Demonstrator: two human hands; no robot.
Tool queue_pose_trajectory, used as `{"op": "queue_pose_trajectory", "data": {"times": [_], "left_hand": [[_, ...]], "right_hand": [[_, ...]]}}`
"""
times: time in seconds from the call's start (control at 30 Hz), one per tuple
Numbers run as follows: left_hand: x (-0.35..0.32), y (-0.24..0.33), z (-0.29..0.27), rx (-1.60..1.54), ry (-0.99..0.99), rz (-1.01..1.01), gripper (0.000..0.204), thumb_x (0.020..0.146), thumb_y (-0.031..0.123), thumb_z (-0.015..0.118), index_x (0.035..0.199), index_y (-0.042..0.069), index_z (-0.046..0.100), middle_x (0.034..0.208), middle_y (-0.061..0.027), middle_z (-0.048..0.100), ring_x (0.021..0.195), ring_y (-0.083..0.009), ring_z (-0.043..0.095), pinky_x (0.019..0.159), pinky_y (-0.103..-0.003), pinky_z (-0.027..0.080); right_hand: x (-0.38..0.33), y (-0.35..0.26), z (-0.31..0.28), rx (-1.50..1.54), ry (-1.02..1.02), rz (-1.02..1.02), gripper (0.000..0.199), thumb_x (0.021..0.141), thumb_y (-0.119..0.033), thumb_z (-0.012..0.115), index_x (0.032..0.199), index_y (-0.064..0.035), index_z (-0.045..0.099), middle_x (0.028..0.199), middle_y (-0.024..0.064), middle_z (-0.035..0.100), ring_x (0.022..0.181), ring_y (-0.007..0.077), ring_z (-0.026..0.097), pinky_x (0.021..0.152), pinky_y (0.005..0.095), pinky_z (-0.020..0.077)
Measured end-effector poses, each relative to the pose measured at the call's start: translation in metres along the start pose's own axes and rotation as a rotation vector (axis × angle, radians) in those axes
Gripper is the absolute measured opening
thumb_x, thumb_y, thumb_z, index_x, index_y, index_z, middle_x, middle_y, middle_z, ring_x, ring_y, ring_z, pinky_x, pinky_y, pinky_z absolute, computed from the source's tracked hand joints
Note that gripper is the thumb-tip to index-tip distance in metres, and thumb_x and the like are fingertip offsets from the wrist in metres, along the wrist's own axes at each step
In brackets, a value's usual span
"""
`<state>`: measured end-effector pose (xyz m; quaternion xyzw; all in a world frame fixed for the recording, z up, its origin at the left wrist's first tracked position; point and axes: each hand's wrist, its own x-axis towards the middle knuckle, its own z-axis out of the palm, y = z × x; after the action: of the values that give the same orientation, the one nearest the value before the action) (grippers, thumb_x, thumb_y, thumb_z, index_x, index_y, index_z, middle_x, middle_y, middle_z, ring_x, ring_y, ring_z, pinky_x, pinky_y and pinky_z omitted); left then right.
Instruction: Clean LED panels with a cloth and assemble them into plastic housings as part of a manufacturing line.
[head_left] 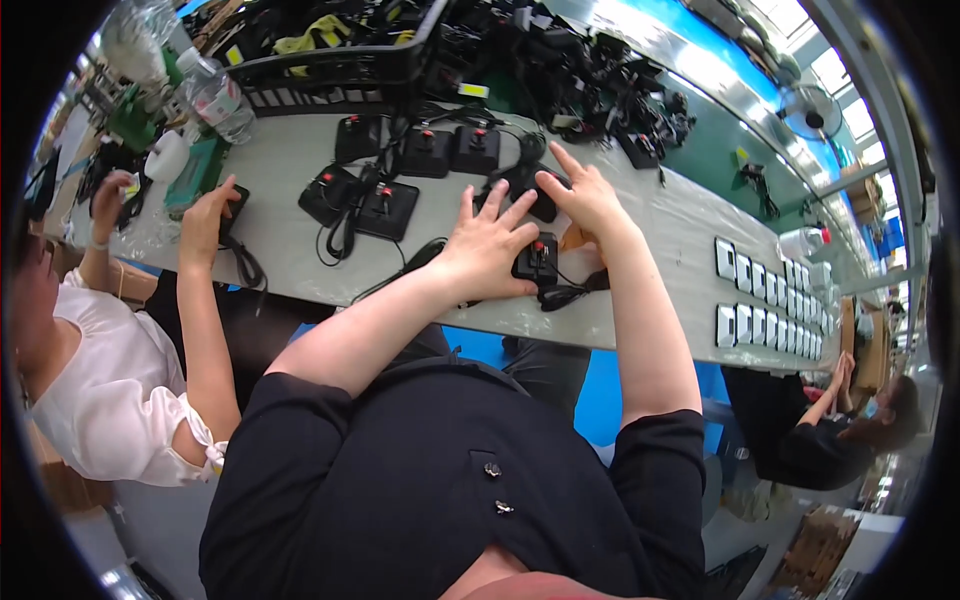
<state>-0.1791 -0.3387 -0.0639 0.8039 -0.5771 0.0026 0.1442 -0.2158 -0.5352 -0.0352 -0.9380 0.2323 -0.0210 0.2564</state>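
Observation:
My left hand point(490, 250) has its fingers spread and its thumb low, against the left side of a black square box point(540, 257) with a small red-topped knob. My right hand point(588, 200) is just right of and beyond that box, index finger stretched out, beside a dark rounded piece point(543, 205) partly hidden by my fingers. Something orange point(573, 238) shows under the right palm; its kind is unclear. A black cable point(562, 295) lies by the box's near edge. Several similar black boxes point(387, 208) with red-topped knobs and cables lie to the left.
A black crate point(330, 75) stands at the back left, by a plastic bottle point(215, 98). Tangled black cables and parts point(600, 85) are piled behind. Rows of small white pieces point(765, 325) sit at the right. A co-worker's hand point(205, 225) holds a dark object at the left.

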Motion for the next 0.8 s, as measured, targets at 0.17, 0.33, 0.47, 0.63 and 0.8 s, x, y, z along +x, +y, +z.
{"op": "queue_pose_trajectory", "data": {"times": [0.17,0.33,0.47,0.63,0.8], "left_hand": [[-0.032,-0.031,-0.007,-0.024,0.054,-0.037,0.065,0.071,0.054,0.072,0.117,0.011,0.058,0.15,-0.0073,0.035,0.142,-0.0359,0.022,0.108,-0.067,0.016],[-0.049,-0.052,-0.017,-0.084,0.091,-0.017,0.063,0.071,0.054,0.072,0.114,0.01,0.059,0.148,-0.0065,0.037,0.141,-0.0352,0.023,0.107,-0.067,0.019],[-0.057,-0.064,-0.021,-0.11,0.095,-0.008,0.062,0.07,0.054,0.074,0.111,0.009,0.061,0.145,-0.0056,0.041,0.14,-0.0329,0.024,0.109,-0.064,0.02],[-0.087,-0.088,-0.032,-0.145,0.125,-0.079,0.063,0.066,0.051,0.077,0.112,0.01,0.061,0.143,-0.0057,0.043,0.139,-0.0318,0.027,0.112,-0.058,0.019],[-0.113,-0.107,-0.044,-0.157,0.131,-0.165,0.064,0.065,0.049,0.078,0.114,0.012,0.061,0.142,-0.0057,0.044,0.14,-0.031,0.026,0.113,-0.057,0.018]], "right_hand": [[0.021,-0.03,0.005,-0.018,-0.287,-0.003,0.09,0.074,-0.061,0.067,0.15,-0.0294,0.03,0.123,0.027,0.057,0.114,0.0354,0.057,0.096,0.0384,0.0433],[0.049,-0.056,-0.006,-0.09,-0.236,0.006,0.087,0.078,-0.062,0.062,0.151,-0.0292,0.026,0.122,0.0274,0.057,0.106,0.0353,0.061,0.092,0.0403,0.0458],[0.065,-0.04,0.047,-0.055,-0.152,-0.123,0.079,0.082,-0.054,0.062,0.148,-0.0228,0.033,0.118,0.0265,0.059,0.11,0.0379,0.058,0.098,0.0408,0.0428],[0.047,-0.097,0.068,-0.08,-0.151,-0.076,0.079,0.082,-0.06,0.059,0.149,-0.0363,0.026,0.114,0.0273,0.052,0.108,0.0433,0.057,0.095,0.0429,0.0454],[0.05,-0.147,0.083,-0.09,-0.205,-0.103,0.075,0.084,-0.06,0.056,0.149,-0.0331,0.029,0.117,0.0261,0.053,0.111,0.041,0.056,0.096,0.0422,0.0444]]}}
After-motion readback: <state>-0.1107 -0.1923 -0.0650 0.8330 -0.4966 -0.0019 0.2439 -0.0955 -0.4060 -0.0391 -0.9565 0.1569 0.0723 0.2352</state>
